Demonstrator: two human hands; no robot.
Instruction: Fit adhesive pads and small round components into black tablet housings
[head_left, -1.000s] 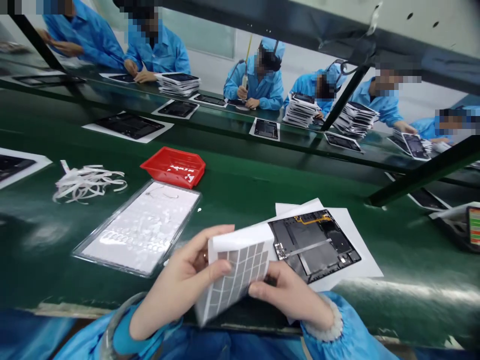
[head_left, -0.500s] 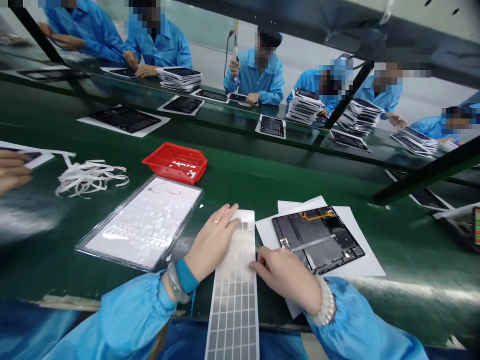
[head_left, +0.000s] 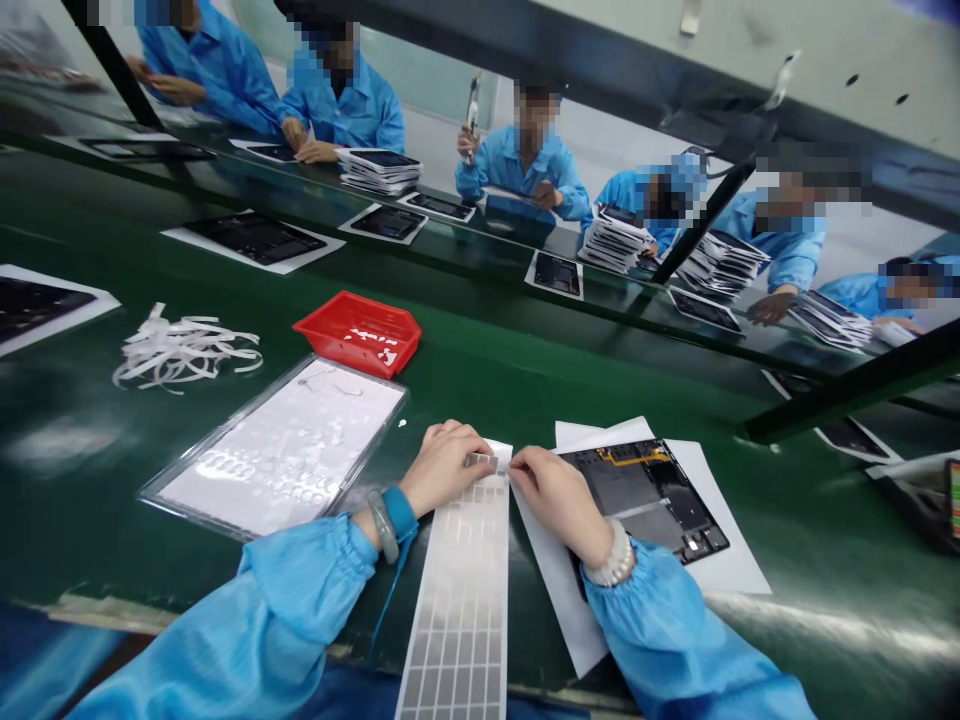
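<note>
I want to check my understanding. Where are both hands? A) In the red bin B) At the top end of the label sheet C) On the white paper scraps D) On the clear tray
B: left hand and right hand meet at the label sheet's top end.

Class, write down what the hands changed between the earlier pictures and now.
The curled label sheet now lies flat on the belt. The left hand and right hand moved from its sides to its far end, meeting there. The red tray and tablet panel stayed put.

Label strip (head_left: 457,600) beside tablet (head_left: 637,510)
</note>
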